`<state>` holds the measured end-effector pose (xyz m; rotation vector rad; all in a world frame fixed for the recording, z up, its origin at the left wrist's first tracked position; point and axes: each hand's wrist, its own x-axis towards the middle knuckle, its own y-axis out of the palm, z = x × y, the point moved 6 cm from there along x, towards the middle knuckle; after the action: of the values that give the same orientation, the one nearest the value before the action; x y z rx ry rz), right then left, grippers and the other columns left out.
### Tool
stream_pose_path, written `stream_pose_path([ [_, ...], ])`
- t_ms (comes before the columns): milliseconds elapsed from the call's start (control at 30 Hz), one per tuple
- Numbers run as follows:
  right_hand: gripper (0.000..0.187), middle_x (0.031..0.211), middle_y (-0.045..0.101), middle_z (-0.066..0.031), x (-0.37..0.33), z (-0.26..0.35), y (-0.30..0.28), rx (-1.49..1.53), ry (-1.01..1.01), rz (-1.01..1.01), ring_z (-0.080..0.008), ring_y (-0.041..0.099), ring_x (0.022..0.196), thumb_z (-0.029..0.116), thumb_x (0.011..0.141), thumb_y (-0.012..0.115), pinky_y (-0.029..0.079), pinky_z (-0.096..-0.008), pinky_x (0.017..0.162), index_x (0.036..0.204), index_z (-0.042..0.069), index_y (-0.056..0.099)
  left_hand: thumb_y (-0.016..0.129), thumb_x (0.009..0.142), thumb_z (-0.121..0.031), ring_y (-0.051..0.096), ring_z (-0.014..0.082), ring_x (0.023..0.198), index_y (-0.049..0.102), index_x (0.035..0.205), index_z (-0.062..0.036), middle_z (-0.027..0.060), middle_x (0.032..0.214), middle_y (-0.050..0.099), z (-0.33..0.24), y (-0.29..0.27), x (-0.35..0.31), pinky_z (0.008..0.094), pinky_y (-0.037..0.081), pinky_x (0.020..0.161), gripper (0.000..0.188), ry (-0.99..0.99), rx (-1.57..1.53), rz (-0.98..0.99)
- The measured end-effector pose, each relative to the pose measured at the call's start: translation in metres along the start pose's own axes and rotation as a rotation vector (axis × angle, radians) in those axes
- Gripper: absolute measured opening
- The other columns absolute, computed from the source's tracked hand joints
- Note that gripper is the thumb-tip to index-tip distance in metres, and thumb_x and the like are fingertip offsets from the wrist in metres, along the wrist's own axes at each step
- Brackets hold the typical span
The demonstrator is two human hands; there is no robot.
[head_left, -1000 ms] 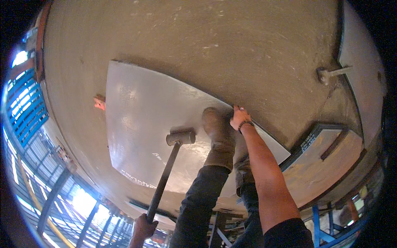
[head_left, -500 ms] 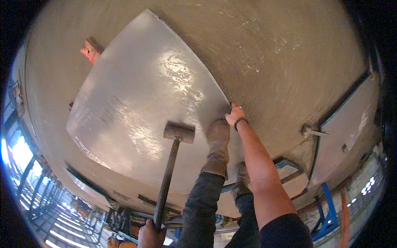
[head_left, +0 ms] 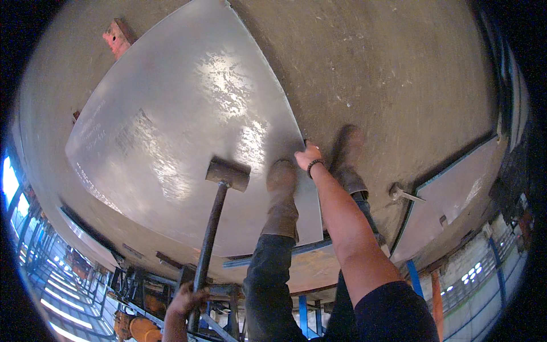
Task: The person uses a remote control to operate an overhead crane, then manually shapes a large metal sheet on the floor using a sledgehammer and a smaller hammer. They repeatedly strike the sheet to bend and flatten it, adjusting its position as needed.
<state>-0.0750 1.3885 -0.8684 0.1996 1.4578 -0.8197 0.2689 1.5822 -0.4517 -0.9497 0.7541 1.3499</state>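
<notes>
A large grey steel plate point(head_left: 188, 108) lies on the wide brown surface. My right hand point(head_left: 308, 154), with a dark beaded bracelet at the wrist, is closed on the plate's right edge. In my left hand point(head_left: 187, 300) is the handle of a sledgehammer point(head_left: 228, 174), whose block-shaped head sits over the plate. My left boot point(head_left: 281, 182) rests on the steel, beside the right hand. The other boot point(head_left: 348, 151) is on the brown surface, right of the plate edge, somewhat blurred.
A red metal piece point(head_left: 118, 39) juts out beyond the plate's left edge. At right lie a smaller hammer-like tool point(head_left: 397, 192) and another grey plate point(head_left: 447, 199). Blue supports point(head_left: 415, 277) stand below the surface's near edge. An orange object point(head_left: 142, 329) shows at lower left.
My right boot has stepped forward onto the brown surface right of the plate. The view has shifted, and the sledgehammer and both hands appear farther left. Both holds stay the same.
</notes>
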Motion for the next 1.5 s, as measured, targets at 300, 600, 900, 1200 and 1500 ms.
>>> stream_pose_path([
  [300,0.072,0.123,0.053,-0.0310,-0.009,0.018,-0.014,0.079,-0.083,-0.047,-0.0427,0.050,0.118,0.029,0.075,0.065,0.041,-0.0442,0.102,0.133,-0.006,0.038,0.073,0.078,-0.021,0.051,0.0126,0.055,0.057,0.101,-0.0058,0.0012,0.071,0.055,-0.084,0.057,-0.018,0.0267,0.040,0.046,0.032,0.131,-0.045,0.009],
  [600,0.040,0.081,0.061,-0.0043,-0.254,0.051,0.028,1.418,0.586,1.065,-0.0163,0.061,0.064,0.043,0.090,0.058,0.048,-0.0316,0.053,0.109,0.008,0.057,0.067,0.083,-0.011,0.055,0.0160,0.056,0.048,0.106,-0.0033,0.0058,0.072,0.056,-0.094,0.251,-0.081,0.0309,0.046,0.048,0.031,0.237,-0.199,-0.092],
  [900,0.013,0.061,0.040,0.0027,-0.220,-0.064,-0.206,1.708,0.323,0.402,-0.0073,0.039,0.051,0.017,0.085,0.057,0.036,-0.0230,0.045,0.078,0.010,0.049,0.070,0.084,-0.022,0.061,0.0175,0.072,0.047,0.118,-0.0014,0.0076,0.084,0.059,-0.122,0.402,-0.113,0.0327,0.050,0.063,0.046,0.260,0.006,0.685],
  [1200,0.016,0.066,0.050,-0.0046,-0.183,-0.106,-0.287,1.522,0.211,-0.507,-0.0160,0.048,0.049,0.015,0.085,0.060,0.042,-0.0328,0.042,0.094,0.010,0.047,0.067,0.073,-0.023,0.063,0.0437,0.088,0.054,0.109,0.0028,0.0280,0.090,0.064,-0.245,0.451,-0.051,0.0502,0.050,0.079,0.046,1.038,0.835,0.178],
  [1500,0.012,0.062,0.052,-0.0064,-0.217,-0.079,-0.076,1.353,0.600,0.316,-0.0177,0.052,0.048,0.012,0.081,0.059,0.046,-0.0339,0.045,0.076,0.003,0.054,0.065,0.075,-0.021,0.061,0.0458,0.093,0.054,0.109,0.0059,0.0287,0.091,0.064,-0.131,0.343,-0.032,0.0492,0.049,0.081,0.044,0.559,0.862,-0.104],
])
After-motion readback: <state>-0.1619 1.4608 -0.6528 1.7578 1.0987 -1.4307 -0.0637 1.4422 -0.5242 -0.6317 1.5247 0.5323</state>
